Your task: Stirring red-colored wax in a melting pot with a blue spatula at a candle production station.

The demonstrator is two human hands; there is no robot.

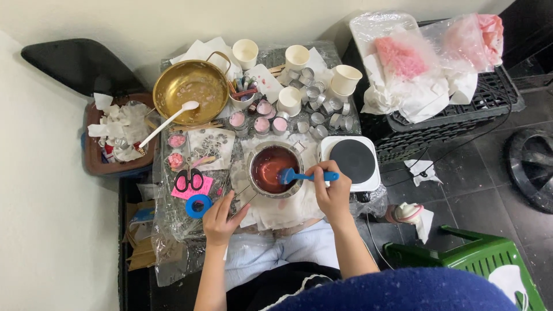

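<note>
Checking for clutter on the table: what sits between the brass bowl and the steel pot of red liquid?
In the head view, small pink-filled tins and a paper sheet strewn with tiny metal pieces lie between the brass bowl and the pot.

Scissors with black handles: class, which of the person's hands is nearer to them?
Left. The left hand lies just below and to the right of the scissors, beside the tape roll. The right hand is farther right, beyond the pot, holding the blue spatula.
</note>
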